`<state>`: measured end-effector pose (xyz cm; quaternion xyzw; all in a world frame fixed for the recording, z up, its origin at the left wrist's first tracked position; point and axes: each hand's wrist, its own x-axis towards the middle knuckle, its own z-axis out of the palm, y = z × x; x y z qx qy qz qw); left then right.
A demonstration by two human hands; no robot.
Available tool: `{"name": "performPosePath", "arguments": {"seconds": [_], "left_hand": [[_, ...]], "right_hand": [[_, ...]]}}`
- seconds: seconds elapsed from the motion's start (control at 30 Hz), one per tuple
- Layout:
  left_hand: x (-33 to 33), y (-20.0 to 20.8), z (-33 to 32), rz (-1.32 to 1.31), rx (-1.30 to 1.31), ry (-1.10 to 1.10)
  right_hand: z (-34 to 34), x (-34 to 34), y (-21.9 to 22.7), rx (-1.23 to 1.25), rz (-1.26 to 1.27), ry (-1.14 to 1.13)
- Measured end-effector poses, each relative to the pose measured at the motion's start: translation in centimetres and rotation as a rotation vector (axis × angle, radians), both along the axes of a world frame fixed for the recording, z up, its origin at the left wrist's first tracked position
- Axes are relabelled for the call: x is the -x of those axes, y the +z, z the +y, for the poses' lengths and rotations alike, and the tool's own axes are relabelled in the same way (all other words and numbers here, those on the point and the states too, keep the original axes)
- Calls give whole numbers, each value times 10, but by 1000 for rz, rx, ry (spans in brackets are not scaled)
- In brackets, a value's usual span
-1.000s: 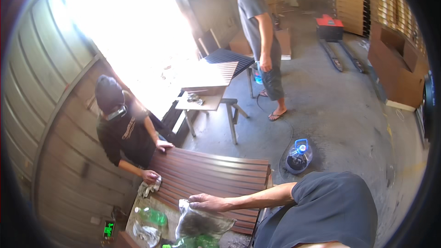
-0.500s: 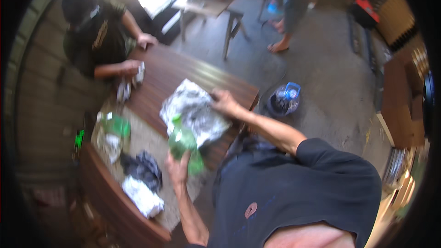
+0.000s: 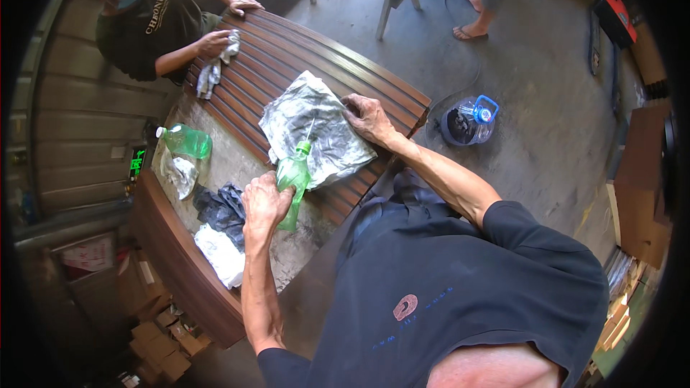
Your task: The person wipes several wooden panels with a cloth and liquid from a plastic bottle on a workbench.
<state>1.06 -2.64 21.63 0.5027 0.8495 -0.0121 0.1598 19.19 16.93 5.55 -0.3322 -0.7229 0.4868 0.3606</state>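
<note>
The green bottle [image 3: 294, 176] is tilted, with its cap toward a grey-stained cloth [image 3: 305, 133] and its base over the near part of the worktop [image 3: 248, 147]. The left hand [image 3: 267, 202] wraps round its middle, fingers closed on the plastic. A thin pale streak runs from the cap across the cloth; whether cap and cloth touch cannot be told. The cloth lies spread and creased on a brown slatted panel [image 3: 251, 79], near the panel's near edge, and the right hand [image 3: 370, 118] pinches its right-hand border between thumb and bent fingers.

On the worktop's bare left part, a second green bottle [image 3: 188, 141] lies on its side by the far left corner. Nearer along the left edge come a crumpled pale rag [image 3: 180, 174], a dark rag [image 3: 221, 208] and a white rag [image 3: 219, 253], the last two touching. A long brown board [image 3: 187, 266] borders that edge.

Across the slatted panel, a co-worker [image 3: 158, 18] rests one hand on its far edge and grips a wiping rag [image 3: 214, 68] with the other. On the floor beyond the panel's right end stands a clear jug [image 3: 471, 122] with a blue handle.
</note>
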Motion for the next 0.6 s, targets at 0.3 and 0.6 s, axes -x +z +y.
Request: {"name": "performPosePath", "arguments": {"seconds": [0.3, 0.6], "left_hand": [[8, 19, -13, 52, 258, -173], [-1, 22, 6, 115, 60, -226]], "right_hand": [[2, 2, -6, -46, 1, -8], [2, 3, -6, -78, 14, -1]]}}
